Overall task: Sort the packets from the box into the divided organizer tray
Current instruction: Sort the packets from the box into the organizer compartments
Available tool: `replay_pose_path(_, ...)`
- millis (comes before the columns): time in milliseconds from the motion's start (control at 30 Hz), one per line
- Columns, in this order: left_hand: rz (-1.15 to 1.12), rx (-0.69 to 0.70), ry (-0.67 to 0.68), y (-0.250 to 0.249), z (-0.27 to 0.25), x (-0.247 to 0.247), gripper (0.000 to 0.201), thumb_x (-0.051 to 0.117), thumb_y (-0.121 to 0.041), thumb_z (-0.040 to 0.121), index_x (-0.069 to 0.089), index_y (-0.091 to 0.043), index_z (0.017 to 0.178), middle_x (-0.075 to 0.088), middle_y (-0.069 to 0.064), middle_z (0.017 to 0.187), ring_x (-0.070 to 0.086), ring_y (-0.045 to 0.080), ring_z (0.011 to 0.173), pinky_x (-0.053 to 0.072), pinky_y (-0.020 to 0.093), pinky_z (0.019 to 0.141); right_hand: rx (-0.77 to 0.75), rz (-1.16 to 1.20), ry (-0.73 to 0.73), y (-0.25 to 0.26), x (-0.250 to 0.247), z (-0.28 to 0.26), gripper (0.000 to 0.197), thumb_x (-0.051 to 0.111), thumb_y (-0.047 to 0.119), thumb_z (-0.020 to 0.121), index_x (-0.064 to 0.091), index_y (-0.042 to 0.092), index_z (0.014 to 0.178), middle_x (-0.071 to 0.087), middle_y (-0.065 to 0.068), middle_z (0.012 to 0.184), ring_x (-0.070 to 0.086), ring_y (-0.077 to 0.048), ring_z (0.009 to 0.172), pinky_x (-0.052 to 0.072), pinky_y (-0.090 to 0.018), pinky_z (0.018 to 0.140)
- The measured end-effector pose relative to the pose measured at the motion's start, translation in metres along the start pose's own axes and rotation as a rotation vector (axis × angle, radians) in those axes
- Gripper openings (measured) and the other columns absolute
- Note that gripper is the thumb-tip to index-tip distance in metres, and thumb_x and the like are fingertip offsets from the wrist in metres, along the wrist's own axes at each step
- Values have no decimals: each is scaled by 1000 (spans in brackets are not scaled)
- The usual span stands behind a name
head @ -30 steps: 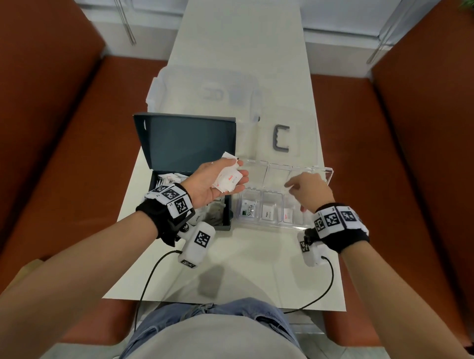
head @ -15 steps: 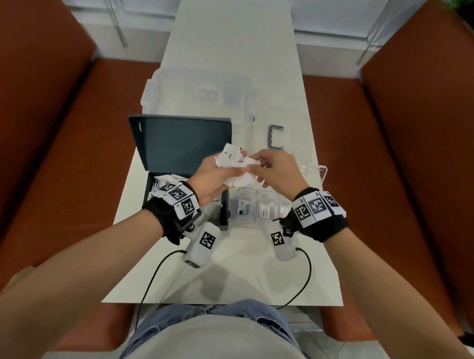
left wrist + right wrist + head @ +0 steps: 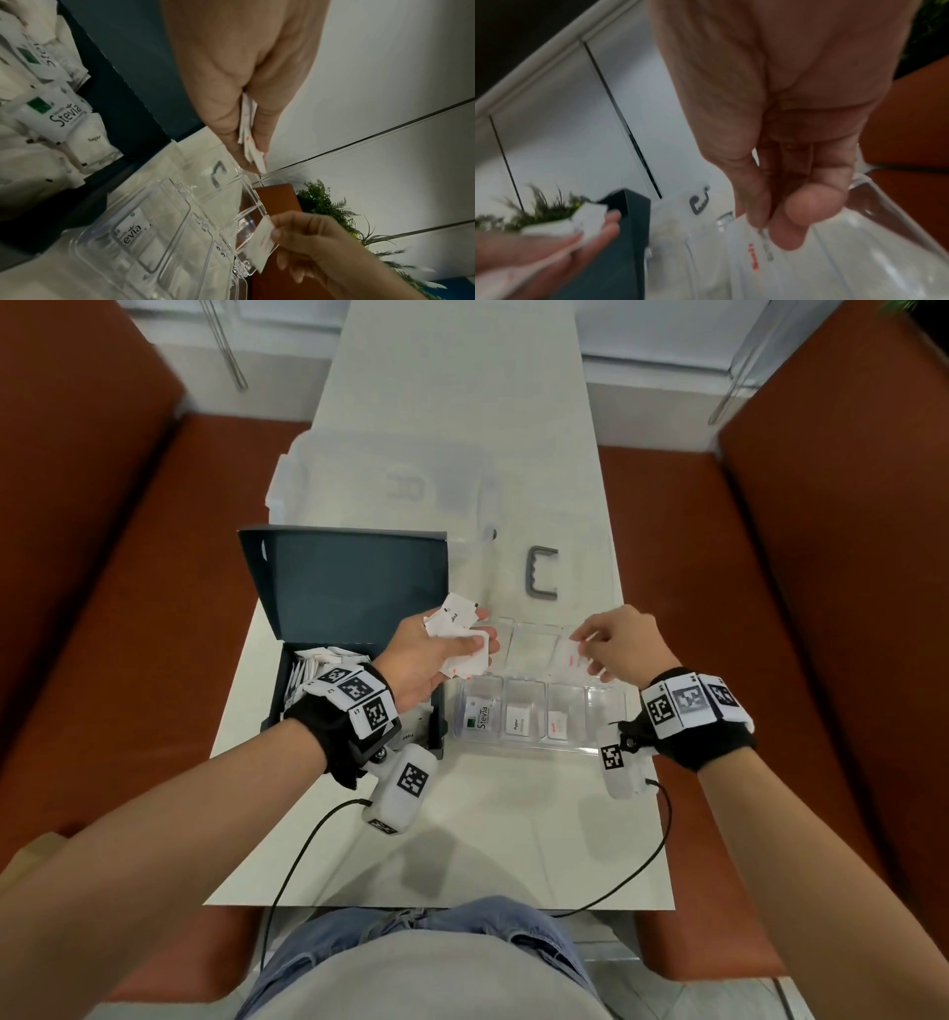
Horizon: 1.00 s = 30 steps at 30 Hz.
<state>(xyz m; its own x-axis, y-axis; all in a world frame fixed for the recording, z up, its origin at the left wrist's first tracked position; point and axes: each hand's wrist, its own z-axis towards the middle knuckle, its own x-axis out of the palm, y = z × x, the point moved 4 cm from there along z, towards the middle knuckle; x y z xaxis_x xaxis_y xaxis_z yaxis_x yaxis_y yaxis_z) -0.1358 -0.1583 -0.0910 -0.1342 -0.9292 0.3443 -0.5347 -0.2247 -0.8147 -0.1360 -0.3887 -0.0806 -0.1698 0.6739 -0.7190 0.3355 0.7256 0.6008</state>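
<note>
My left hand (image 3: 434, 654) grips a bunch of small white packets (image 3: 457, 634) above the right edge of the dark box (image 3: 287, 690), which holds several more packets (image 3: 64, 115). My right hand (image 3: 611, 642) pinches one white packet with red print (image 3: 572, 654) over the right part of the clear divided organizer tray (image 3: 606, 706). In the left wrist view that packet (image 3: 263, 241) hangs just over the tray's far edge (image 3: 254, 200). Three front compartments each hold a packet; the leftmost one is marked Stevia (image 3: 480, 713).
The box's dark lid (image 3: 354, 582) stands open behind my left hand. A clear plastic bin (image 3: 385, 485) and a grey C-shaped handle (image 3: 542, 572) lie farther back on the white table (image 3: 513, 839). Orange benches (image 3: 729, 588) flank the table. Cables trail from both wrists.
My right hand met the left at the bunch, took one packet and has carried it right, over the tray. The left hand stayed put with the rest.
</note>
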Motion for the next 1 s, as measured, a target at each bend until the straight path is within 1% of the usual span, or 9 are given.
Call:
replay_pose_path(67, 0, 0, -13, 0, 0, 0, 40, 58, 10, 88, 56, 2, 127, 65, 19, 112, 71, 18, 79, 58, 24, 68, 39, -172, 106, -14, 11, 2, 21, 52, -1, 91, 69, 9, 97, 70, -14, 86, 69, -25, 72, 59, -34, 68)
replay_pose_path(133, 0, 0, -19, 0, -1, 1, 40, 58, 11, 88, 55, 3, 127, 65, 19, 112, 72, 16, 76, 58, 23, 66, 63, -296, 193, -24, 26, 2, 25, 51, -4, 89, 70, 12, 92, 69, -14, 92, 70, -27, 75, 59, -34, 71)
replay_pose_path(233, -4, -8, -20, 1, -1, 2, 40, 57, 11, 88, 55, 3, 127, 66, 18, 108, 72, 17, 76, 59, 24, 67, 81, -416, 213, -34, 49, 3, 30, 49, -3, 89, 70, 16, 97, 65, -14, 105, 70, -30, 78, 58, -38, 78)
replay_pose_path(300, -8, -10, -18, 1, -1, 2, 40, 57, 12, 88, 55, 3, 127, 67, 16, 104, 71, 18, 77, 59, 26, 72, 88, -453, 197, -38, 62, 4, 31, 47, -1, 89, 70, 18, 99, 65, -13, 106, 69, -32, 82, 58, -40, 80)
replay_pose_path(433, -18, -13, -19, 2, -2, 1, 39, 56, 13, 88, 55, 4, 126, 67, 15, 103, 72, 18, 75, 59, 26, 71, 110, -493, 184, -47, 79, 6, 32, 46, -3, 88, 70, 18, 97, 67, -10, 99, 69, -31, 81, 58, -39, 78)
replay_pose_path(533, -19, -15, -26, 2, -1, 0, 39, 56, 13, 88, 56, 3, 125, 67, 16, 105, 72, 17, 75, 59, 25, 68, 105, -544, 156, -50, 85, 7, 30, 48, -1, 89, 70, 18, 99, 67, -9, 101, 68, -31, 82, 57, -35, 75)
replay_pose_path(600, -10, -15, -30, 3, -1, -1, 39, 57, 13, 88, 56, 2, 125, 67, 16, 105, 72, 18, 76, 59, 26, 69, 84, -600, 146, -52, 87, 9, 32, 50, 1, 89, 69, 19, 108, 66, -9, 107, 66, -31, 90, 53, -32, 75)
replay_pose_path(733, 2, -23, -27, 4, 0, -3, 38, 58, 12, 87, 58, 0, 123, 69, 15, 103, 72, 19, 78, 58, 29, 75, 39, -688, 176, -58, 90, 10, 42, 52, 3, 92, 60, 24, 127, 63, -9, 116, 64, -31, 101, 48, -32, 76)
replay_pose_path(1000, 32, -22, -27, 4, 1, -8, 33, 60, 9, 87, 62, -4, 117, 69, 14, 106, 71, 22, 84, 56, 33, 82, 23, -782, 204, -60, 94, 11, 41, 47, -2, 90, 62, 17, 123, 63, -8, 113, 64, -30, 100, 46, -33, 73)
